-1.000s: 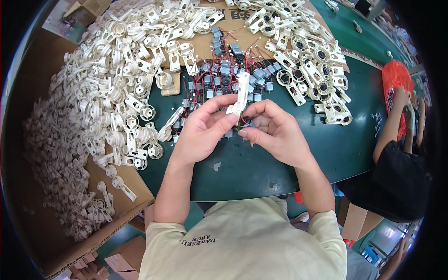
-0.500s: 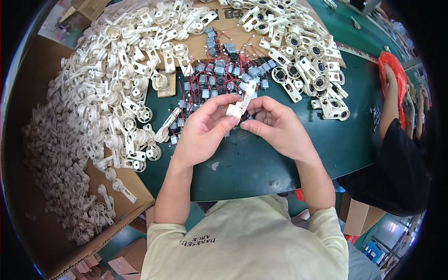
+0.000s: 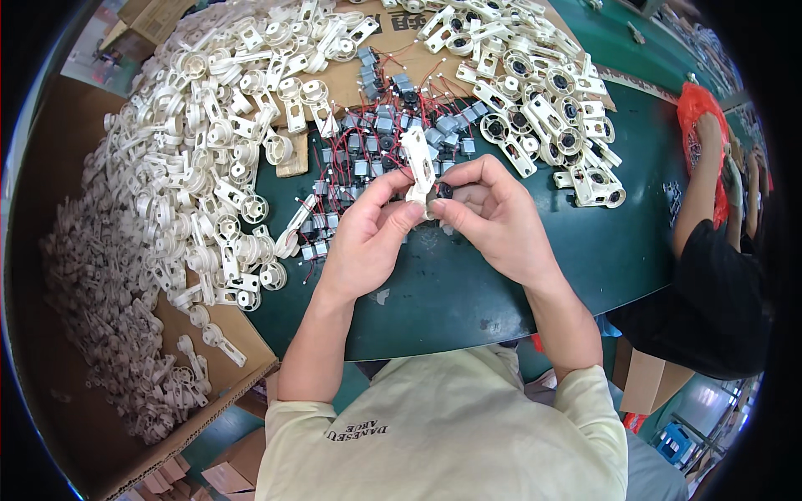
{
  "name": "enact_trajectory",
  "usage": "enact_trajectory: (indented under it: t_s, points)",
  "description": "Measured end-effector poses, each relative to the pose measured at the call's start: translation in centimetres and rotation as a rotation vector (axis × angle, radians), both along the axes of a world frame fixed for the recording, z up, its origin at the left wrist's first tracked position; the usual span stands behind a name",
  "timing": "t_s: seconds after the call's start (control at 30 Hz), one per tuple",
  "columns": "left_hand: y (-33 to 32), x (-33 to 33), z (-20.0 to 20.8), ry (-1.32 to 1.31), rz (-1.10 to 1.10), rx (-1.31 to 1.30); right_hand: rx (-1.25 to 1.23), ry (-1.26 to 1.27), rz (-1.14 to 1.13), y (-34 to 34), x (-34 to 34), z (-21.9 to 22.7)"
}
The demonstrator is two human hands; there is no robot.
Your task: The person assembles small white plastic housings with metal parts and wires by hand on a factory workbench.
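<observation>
My left hand pinches a long white plastic housing between thumb and fingers. The housing stands tilted, its slotted arm pointing away from me and its near end down at my fingertips. My right hand is closed beside it, thumb and fingers around a small motor with a black round end; most of this piece is hidden by the fingers. Both thumbs nearly meet at the housing's lower end. Just beyond my hands lies a heap of small grey motors with red wires.
White housings heap up at the left, spilling from a big cardboard box. More housings with black round inserts lie right of the motors. At the far right, another person's arm reaches to a red plastic bag by the green table.
The white housing has turned in my left hand, its arm now leaning slightly left instead of right. My right fingers have shifted, showing the black round end more clearly.
</observation>
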State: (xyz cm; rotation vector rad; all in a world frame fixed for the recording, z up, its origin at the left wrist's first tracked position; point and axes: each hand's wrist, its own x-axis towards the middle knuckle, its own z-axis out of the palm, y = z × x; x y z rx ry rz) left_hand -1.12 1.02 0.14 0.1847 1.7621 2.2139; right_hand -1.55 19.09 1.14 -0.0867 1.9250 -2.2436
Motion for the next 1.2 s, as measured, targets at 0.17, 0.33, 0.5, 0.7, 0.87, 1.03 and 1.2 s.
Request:
enact_trajectory:
  t_s: [0.17, 0.33, 0.5, 0.7, 0.87, 1.03, 1.2]
  points:
    - [0.8, 0.0, 0.1, -0.033, 0.030, 0.123, 0.279, 0.336, -0.073, -0.3, -0.1, -0.9]
    - [0.7, 0.0, -0.3, -0.027, 0.041, 0.096, 0.457, 0.514, 0.006, -0.5, 0.1, 0.3]
    - [0.1, -0.3, -0.1, -0.028, 0.053, 0.151, 0.462, 0.493, -0.029, 0.0, -0.1, 1.0]
    - [0.1, -0.2, 0.4, -0.009, -0.020, 0.113, 0.302, 0.299, 0.037, -0.6, 0.2, 0.7]
    - [0.2, 0.0, 0.3, 0.011, -0.028, 0.091, 0.233, 0.248, 0.034, -0.4, 0.2, -0.1]
    - [0.0, -0.5, 0.4, -0.151, -0.008, 0.188, 0.175, 0.240, 0.015, -0.7, 0.2, -0.5]
    - [0.7, 0.1, 0.6, -0.117, 0.026, 0.136, 0.051, 0.061, -0.007, -0.6, 0.0, 0.0]
